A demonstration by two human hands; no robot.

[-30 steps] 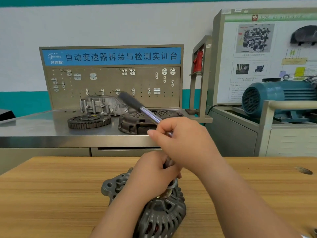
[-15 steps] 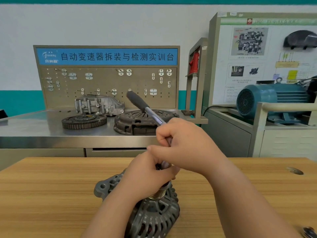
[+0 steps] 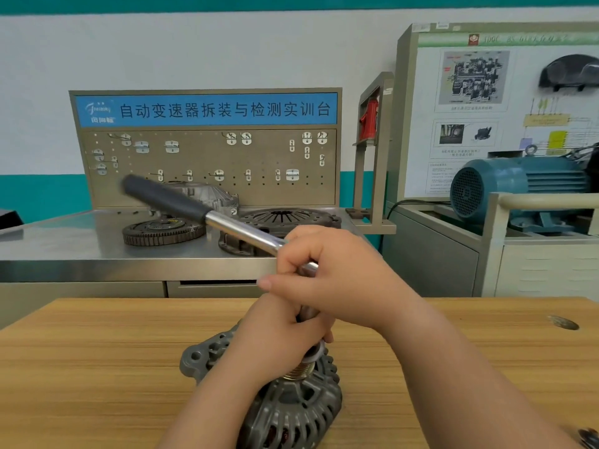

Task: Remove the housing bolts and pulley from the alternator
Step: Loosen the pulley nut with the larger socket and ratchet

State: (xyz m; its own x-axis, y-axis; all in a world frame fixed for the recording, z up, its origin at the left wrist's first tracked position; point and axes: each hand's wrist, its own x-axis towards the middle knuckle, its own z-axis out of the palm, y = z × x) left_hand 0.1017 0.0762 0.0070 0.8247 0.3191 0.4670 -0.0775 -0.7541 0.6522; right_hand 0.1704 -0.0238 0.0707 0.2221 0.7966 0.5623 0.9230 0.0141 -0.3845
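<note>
Leftward swings the wrench handle, so the pulley nut is probably loosening. Right hand grips its shaft, left hand clasps the socket above the alternator, standing on the wooden table

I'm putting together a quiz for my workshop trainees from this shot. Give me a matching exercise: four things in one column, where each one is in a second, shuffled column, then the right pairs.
Things
1. ratchet wrench
2. alternator
3. toothed ring
4. blue motor

Places
A. on the steel bench
B. gripped by the right hand
C. on the cabinet at the far right
D. on the wooden table

Pairs: 1-B, 2-D, 3-A, 4-C.

Extra note: the left hand grips the socket under the wrench head.
</note>
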